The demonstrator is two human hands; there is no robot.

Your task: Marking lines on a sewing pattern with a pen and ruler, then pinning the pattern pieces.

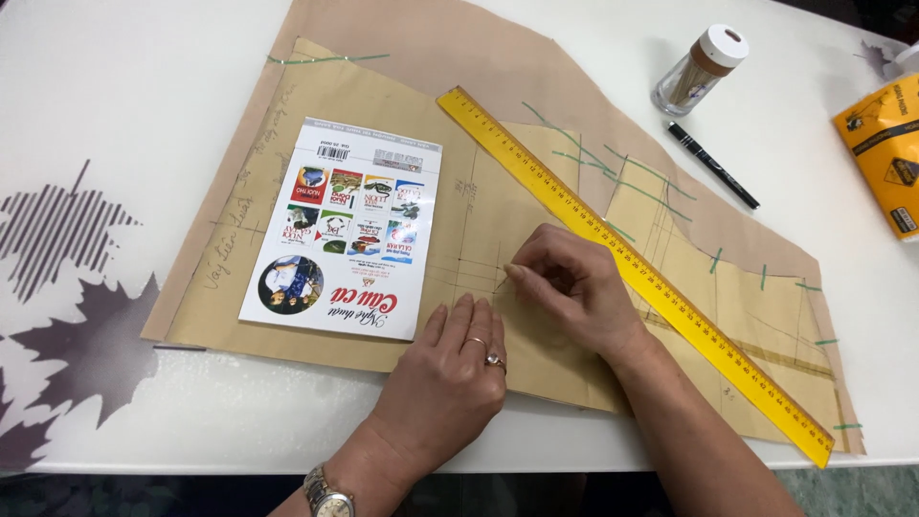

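A person leans over a white table (172,57) where a brown paper pattern (402,105) lies pinned onto a sheet of beige fabric (536,57), filling the middle of the frame. The left hand (442,375), low in the centre, rests flat on the paper with fingers together, pressing it down; it wears one ring and a wristwatch. The right hand (572,287), just right of centre, is pinched shut on something thin, a pin or a needle by the look of it, its tip touching the paper near faint pencil lines. The step in hand seems to be fixing or marking the pattern at that spot; the next move likely calls for a steady point and the paper kept from shifting. One yellow ruler (632,268) runs diagonally from upper centre to lower right, passing just beside the right hand. One booklet with a colourful back cover (345,230) sits on the paper, left of centre. At the upper right stand one small clear jar with a white lid (699,69), one black pen (713,165), and one yellow packet (885,163) at the edge.
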